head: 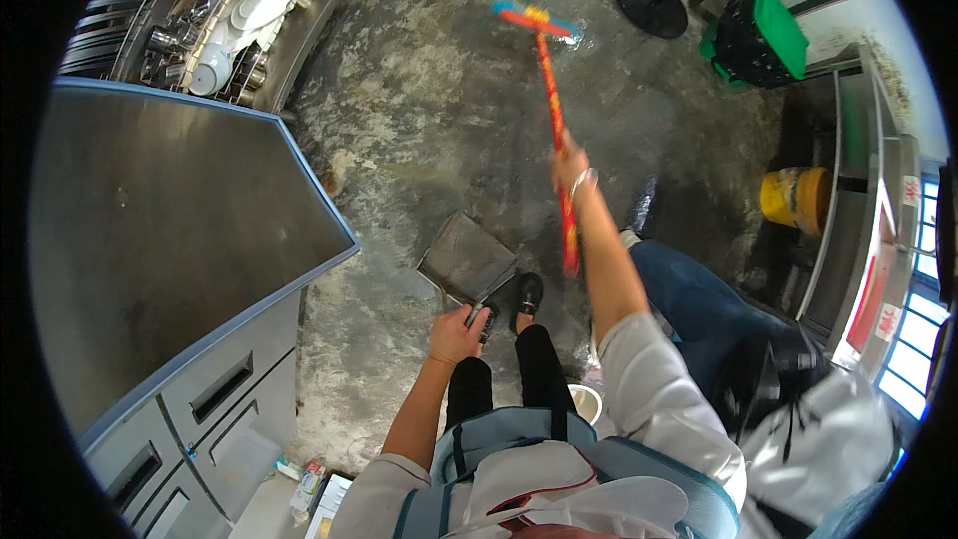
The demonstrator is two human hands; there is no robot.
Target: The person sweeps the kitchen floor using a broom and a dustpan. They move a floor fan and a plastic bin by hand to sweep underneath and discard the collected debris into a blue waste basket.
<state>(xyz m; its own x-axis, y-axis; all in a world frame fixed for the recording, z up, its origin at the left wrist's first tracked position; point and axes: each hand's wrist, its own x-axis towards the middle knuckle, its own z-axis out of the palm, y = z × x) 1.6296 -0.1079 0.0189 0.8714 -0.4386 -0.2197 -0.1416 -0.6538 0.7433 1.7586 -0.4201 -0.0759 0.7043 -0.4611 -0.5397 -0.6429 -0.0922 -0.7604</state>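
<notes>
My right hand [570, 167] grips the red and yellow handle of a broom [551, 93], held out ahead of me. The broom's head, red with blue and yellow parts, is over the wet concrete floor [449, 90] at the upper middle; whether its bristles touch the floor I cannot tell. In my left hand [456, 337] is the short handle of a metal dustpan [468, 258]. Its flat, dirty pan lies in front of my black shoes, and what it rests on is the floor as far as I can see.
A steel-topped cabinet [187, 239] stands at left, beside racks of white dishes [258, 6]. Close on my right is another person [696, 292] in jeans. Farther right are a yellow bucket [795, 198], a green-lidded bin [778, 34] and a round black stand base [651, 6]. A white bucket [585, 403] sits beside my legs.
</notes>
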